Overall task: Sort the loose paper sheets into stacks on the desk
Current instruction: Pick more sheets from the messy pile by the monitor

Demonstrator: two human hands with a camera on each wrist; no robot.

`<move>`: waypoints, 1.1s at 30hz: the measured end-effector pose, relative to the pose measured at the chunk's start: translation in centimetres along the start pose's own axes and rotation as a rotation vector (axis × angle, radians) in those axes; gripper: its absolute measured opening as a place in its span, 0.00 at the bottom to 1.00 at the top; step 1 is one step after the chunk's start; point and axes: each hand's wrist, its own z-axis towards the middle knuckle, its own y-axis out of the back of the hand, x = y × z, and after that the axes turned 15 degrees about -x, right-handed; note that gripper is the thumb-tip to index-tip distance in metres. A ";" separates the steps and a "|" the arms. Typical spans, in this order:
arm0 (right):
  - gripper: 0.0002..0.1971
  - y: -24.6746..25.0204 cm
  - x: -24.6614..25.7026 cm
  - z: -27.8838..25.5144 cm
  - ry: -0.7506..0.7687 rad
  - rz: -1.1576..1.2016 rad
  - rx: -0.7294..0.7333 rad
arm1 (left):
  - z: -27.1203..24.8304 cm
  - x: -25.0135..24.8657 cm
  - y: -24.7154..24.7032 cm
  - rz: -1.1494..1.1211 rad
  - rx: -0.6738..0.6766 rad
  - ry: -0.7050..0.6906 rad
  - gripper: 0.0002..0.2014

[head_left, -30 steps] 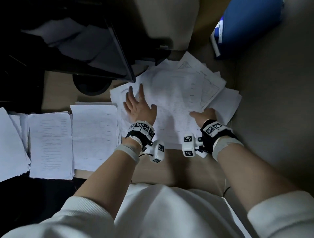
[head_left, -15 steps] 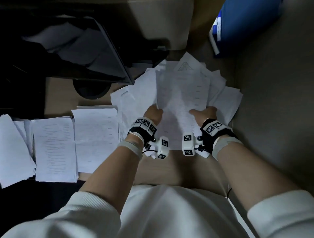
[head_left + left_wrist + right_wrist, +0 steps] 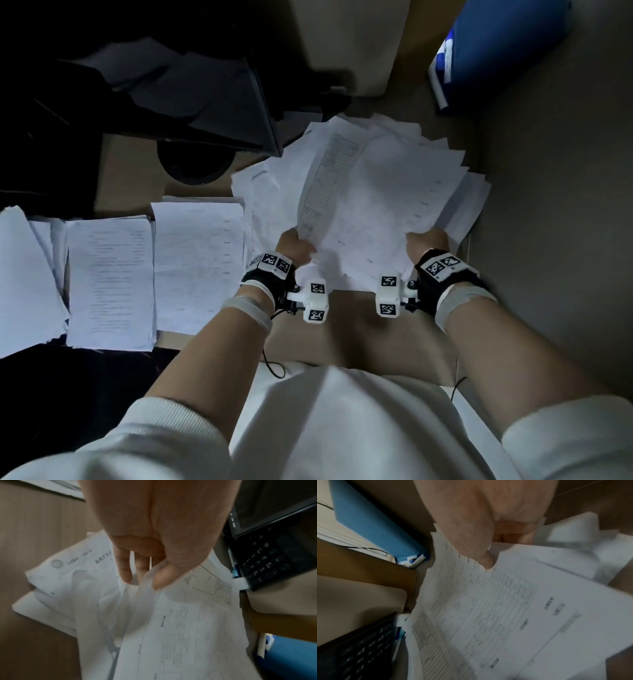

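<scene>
Three stacks (image 3: 113,277) are laid at 9 o'clock; loose sheets (image 3: 376,205) at 12 remain, pinched by left hand (image 3: 296,248) and right hand (image 3: 426,241).

Two hands, left hand (image 3: 295,247) and right hand (image 3: 428,242). Three sorted paper stacks (image 3: 197,263) lie side by side on the desk, plus one loose heap of sheets (image 3: 373,202). One keyboard (image 3: 267,561), one blue folder (image 3: 493,48), one monitor (image 3: 178,99).

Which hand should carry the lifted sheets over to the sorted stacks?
Left, probably. The left hand already pinches the lifted sheets and is nearest the sorted stacks. The right hand grips the far edge.
</scene>
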 end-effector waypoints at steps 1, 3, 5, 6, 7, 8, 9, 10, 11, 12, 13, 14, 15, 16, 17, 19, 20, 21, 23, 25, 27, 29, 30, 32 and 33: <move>0.14 -0.3 0.1 -0.1 -0.004 0.012 0.002 | -0.1 0.0 0.2 -0.029 0.002 -0.059 0.29; 0.06 -1.0 0.3 -0.3 -0.020 0.033 -0.014 | -0.2 -0.2 1.0 -0.244 -0.051 -0.081 0.31; 0.10 -1.2 0.7 -0.8 -0.009 0.054 -0.012 | 0.5 -0.6 1.6 -0.417 -0.112 -0.032 0.25; 0.18 -1.3 0.9 -1.2 0.009 0.059 -0.001 | 1.0 -0.8 1.8 -0.393 -0.138 -0.053 0.20; 0.27 -1.4 1.1 -1.7 0.039 0.074 -0.007 | 1.5 -0.9 2.0 -0.301 -0.162 -0.108 0.17; 0.33 -1.4 1.4 -2.1 0.073 0.099 -0.016 | 1.9 -1.0 1.9 -0.182 -0.177 -0.167 0.16; 0.36 -1.4 1.7 -2.5 0.098 0.134 -0.030 | 2.4 -0.9 1.7 -0.058 -0.168 -0.220 0.16; 0.38 -1.3 2.0 -2.8 0.099 0.179 -0.037 | 2.5 -0.8 1.4 0.063 -0.136 -0.267 0.16; 0.37 -1.3 2.0 -2.8 0.092 0.235 -0.046 | 2.7 -0.7 1.1 0.164 -0.094 -0.298 0.17; 0.35 -1.4 2.1 -2.8 0.085 0.281 -0.047 | 2.7 -0.7 1.0 0.228 -0.071 -0.321 0.19; 0.32 -1.4 2.0 -2.7 0.092 0.304 -0.062 | 2.8 -0.9 1.1 0.249 -0.076 -0.334 0.21; 0.29 -1.4 1.9 -2.6 0.111 0.291 -0.082 | 2.8 -1.3 1.4 0.247 -0.123 -0.355 0.24; 0.28 -1.6 1.8 -2.4 0.135 0.263 -0.099 | 3.2 -1.6 1.8 0.251 -0.190 -0.373 0.27; 0.27 -1.8 1.7 -2.2 0.160 0.233 -0.111 | 3.4 -2.0 2.3 0.273 -0.239 -0.380 0.30; 0.26 -2.1 1.7 -2.2 0.180 0.201 -0.117 | 3.9 -2.4 2.7 0.288 -0.253 -0.361 0.34; 0.27 -2.5 1.9 -2.3 0.190 0.152 -0.126 | 4.7 -3.0 3.0 0.263 -0.187 -0.252 0.43; 0.28 -2.7 2.2 -2.5 0.177 0.132 -0.121 | 4.8 -3.3 2.9 0.273 -0.160 -0.208 0.46; 0.30 -2.9 2.4 -2.6 0.160 0.117 -0.109 | 4.9 -3.5 2.6 0.309 -0.145 -0.186 0.48; 0.31 -3.1 2.6 -2.7 0.128 0.101 -0.090 | 4.8 -3.6 1.9 0.478 -0.174 -0.243 0.43; 0.29 -3.1 2.7 -2.5 0.115 0.085 -0.099 | 4.7 -3.6 1.9 0.557 -0.248 -0.298 0.39; 0.29 -3.0 2.6 -2.2 0.113 0.082 -0.096 | 5.2 -3.6 1.9 0.536 -0.256 -0.286 0.40; 0.29 -2.9 2.5 -1.9 0.125 0.101 -0.091 | 5.8 -4.2 1.9 0.528 -0.184 -0.227 0.38; 0.29 -3.0 2.5 -1.9 0.140 0.115 -0.090 | 5.9 -4.5 1.8 0.502 -0.127 -0.182 0.37; 0.30 -3.1 2.6 -2.0 0.156 0.131 -0.080 | 4.9 -4.6 1.4 0.431 -0.024 -0.103 0.28; 0.32 -3.1 2.6 -2.2 0.154 0.129 -0.070 | 4.0 -4.4 1.4 0.432 0.005 -0.086 0.22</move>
